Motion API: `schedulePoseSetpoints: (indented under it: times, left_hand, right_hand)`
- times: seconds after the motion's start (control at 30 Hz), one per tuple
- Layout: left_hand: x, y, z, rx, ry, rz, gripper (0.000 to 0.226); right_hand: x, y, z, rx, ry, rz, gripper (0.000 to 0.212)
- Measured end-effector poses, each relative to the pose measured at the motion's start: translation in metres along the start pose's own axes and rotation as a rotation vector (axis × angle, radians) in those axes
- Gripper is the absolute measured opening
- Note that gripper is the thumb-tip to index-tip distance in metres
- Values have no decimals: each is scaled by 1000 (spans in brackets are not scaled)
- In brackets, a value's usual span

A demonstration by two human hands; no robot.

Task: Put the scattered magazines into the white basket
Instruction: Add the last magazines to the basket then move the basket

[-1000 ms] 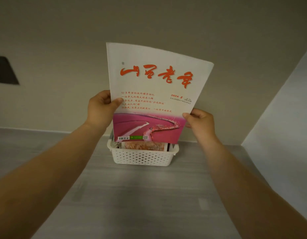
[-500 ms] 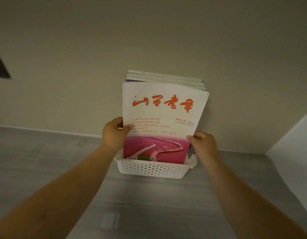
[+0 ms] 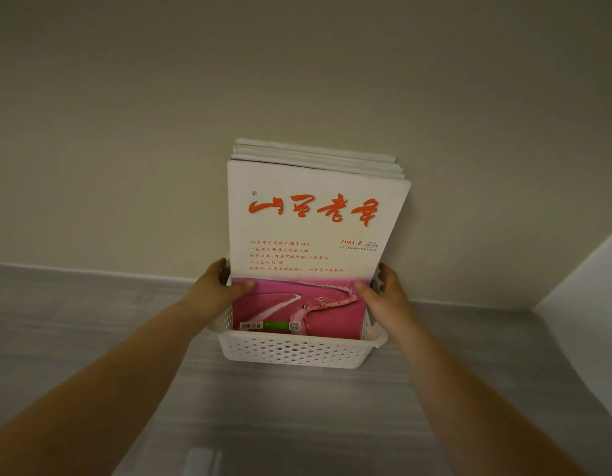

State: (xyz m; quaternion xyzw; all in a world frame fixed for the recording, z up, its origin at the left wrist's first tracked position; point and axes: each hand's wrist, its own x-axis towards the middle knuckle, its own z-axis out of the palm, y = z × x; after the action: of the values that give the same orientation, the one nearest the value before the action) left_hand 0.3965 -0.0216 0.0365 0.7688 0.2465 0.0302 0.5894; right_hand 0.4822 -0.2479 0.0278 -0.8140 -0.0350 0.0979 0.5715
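Magazine [image 3: 311,235] now sits lower, in the white basket [image 3: 294,352] mid-frame; my left hand [image 3: 215,292] and right hand [image 3: 383,293] grip its edges.

A single head-worn wide-angle camera is looking forward and down along both outstretched forearms toward the white basket [image 3: 294,352], which is sitting near the frame's centre against the wall [image 3: 126,132]. It is viewing from close behind the arms, with the grey floor [image 3: 91,338] filling the lower frame.
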Motion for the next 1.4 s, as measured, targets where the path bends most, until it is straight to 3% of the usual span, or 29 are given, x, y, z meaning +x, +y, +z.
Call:
schedulePoseSetpoints:
  times: [0.1, 0.2, 0.33, 0.7, 0.97, 1.2, 1.4]
  left_hand:
    - [4, 1, -7, -47, -97, -83, 46]
    - [10, 1, -14, -57, -204, -126, 37]
    - [15, -3, -12, -18, -210, -98, 30]
    - [9, -13, -2, 156, 77, 34, 36]
    - [-27, -12, 3, 238, 163, 90, 27]
    - [-89, 13, 1, 280, 111, 171, 33]
    - [-154, 32, 33, 281, -100, 245, 35]
  right_hand:
    - [4, 1, 1, 63, -108, 47, 51]
    - [14, 4, -4, 189, -140, 197, 72]
    - [18, 11, -4, 204, -241, 225, 56]
    - [6, 26, -4, 230, -119, 43, 21]
    - [-37, 25, -15, 188, -65, -41, 23]
    - [-115, 3, -49, 235, -30, -81, 25]
    - [-220, 8, -99, 291, 150, -73, 25]
